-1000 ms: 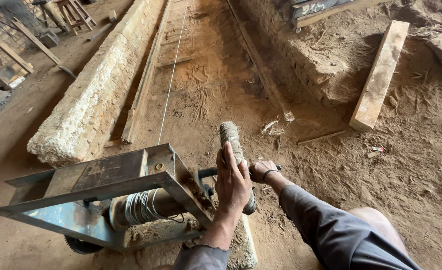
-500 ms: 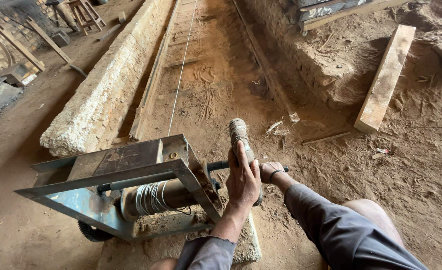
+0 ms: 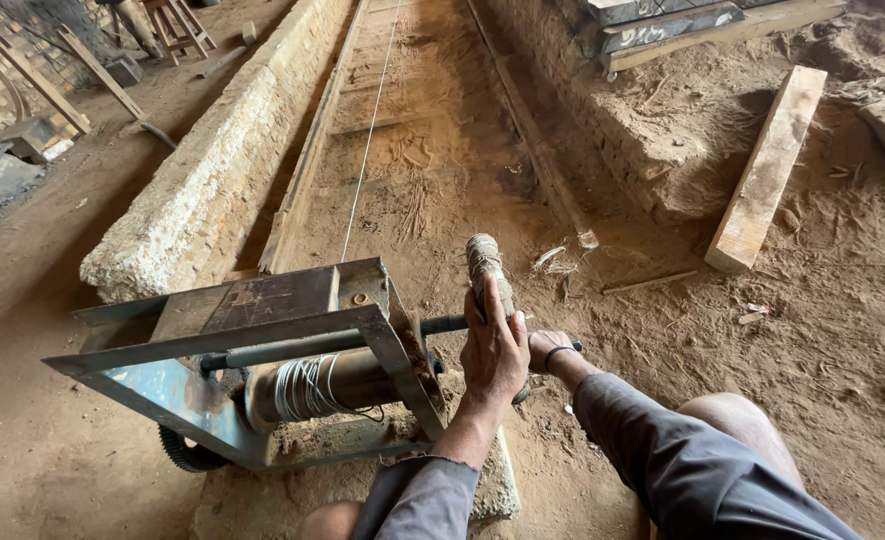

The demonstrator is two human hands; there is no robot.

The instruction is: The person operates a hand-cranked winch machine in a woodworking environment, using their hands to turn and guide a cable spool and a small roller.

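- The right hand [image 3: 545, 349] is mostly hidden behind the left hand [image 3: 493, 352] and the wrapped handle [image 3: 486, 271].
- The wire [image 3: 370, 130] runs out past the top edge.

A dirt floor [image 3: 762, 350] carried a metal winch frame [image 3: 262, 350], a wooden plank [image 3: 767, 170] and a stone curb [image 3: 212, 180].

Winch frame [image 3: 262, 350] blocks left of crank handle [image 3: 489, 280]. Taut wire [image 3: 367, 140] runs ahead from frame. Open dirt floor [image 3: 662, 330] right of handle. Wooden plank [image 3: 767, 170] further right, well apart.
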